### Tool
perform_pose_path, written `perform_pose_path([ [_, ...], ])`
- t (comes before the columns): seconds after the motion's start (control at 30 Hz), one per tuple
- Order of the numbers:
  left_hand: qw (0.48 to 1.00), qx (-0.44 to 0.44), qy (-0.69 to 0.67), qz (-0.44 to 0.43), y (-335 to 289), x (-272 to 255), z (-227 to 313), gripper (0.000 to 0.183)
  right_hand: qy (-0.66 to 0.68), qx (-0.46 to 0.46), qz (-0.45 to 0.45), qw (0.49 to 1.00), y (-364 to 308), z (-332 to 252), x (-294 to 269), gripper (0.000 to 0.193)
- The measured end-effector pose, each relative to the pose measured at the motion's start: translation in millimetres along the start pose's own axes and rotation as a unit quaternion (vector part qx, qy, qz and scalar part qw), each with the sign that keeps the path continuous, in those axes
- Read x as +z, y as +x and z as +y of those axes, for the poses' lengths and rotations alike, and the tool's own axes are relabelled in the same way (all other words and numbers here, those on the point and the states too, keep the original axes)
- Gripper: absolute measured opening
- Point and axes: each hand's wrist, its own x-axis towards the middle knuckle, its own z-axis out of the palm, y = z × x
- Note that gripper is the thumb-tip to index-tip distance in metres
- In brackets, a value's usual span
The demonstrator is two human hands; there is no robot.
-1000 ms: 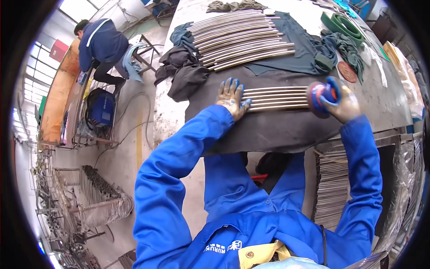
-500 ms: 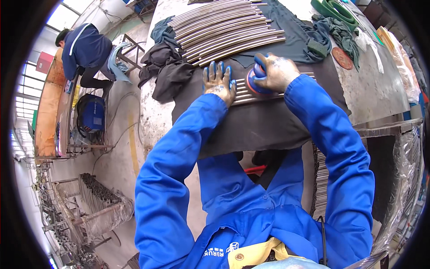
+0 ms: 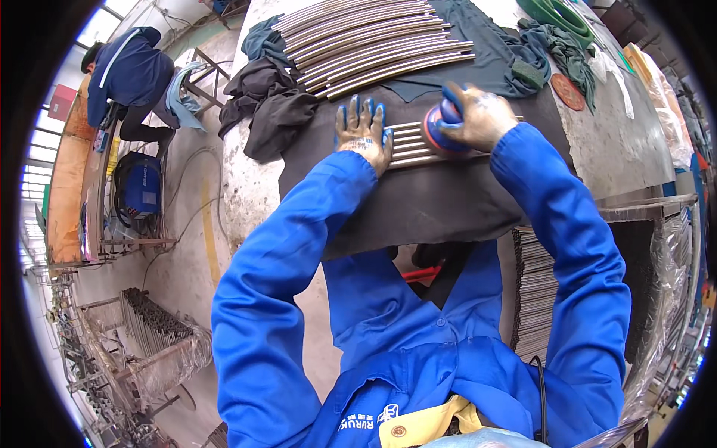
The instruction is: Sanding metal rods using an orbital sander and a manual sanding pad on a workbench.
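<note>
Head view, slim silvery parallel rods (image 3: 407,140), round blue-and-red tool (image 3: 436,131)

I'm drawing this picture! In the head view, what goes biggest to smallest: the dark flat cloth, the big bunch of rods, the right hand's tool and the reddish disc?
1. Dark flat cloth
2. Big bunch of rods
3. Unsure: the tool and reddish disc, because the right hand hides part of the tool.
</note>
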Motion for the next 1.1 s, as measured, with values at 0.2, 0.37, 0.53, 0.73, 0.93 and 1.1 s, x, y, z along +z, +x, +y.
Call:
perform_pose_path([
  [0.2,0.999,0.027,-0.026,0.039,-14,-1,7,0.064,-0.002,0.028,-0.025,0.999,-6,13,-9,0.062],
  [0.37,0.998,0.028,-0.035,0.039,-22,-6,13,0.063,-0.001,0.01,-0.062,0.998,-8,-9,-16,0.063],
  [0.53,0.997,0.05,-0.049,0.038,-32,-9,14,0.063,-0.001,-0.051,-0.082,0.995,-23,-17,-14,0.063],
  [0.73,0.999,0.04,-0.026,0.026,-12,-3,8,0.065,-0.009,-0.005,-0.032,0.999,7,5,-5,0.063],
  [0.93,0.999,-0.005,0.036,-0.023,11,-4,1,0.068,-0.019,-0.004,-0.004,1.0,17,-6,-3,0.066],
  [1.1,0.998,-0.024,0.04,-0.036,22,-1,-1,0.069,-0.02,0.006,-0.014,1.0,15,5,-4,0.068],
])
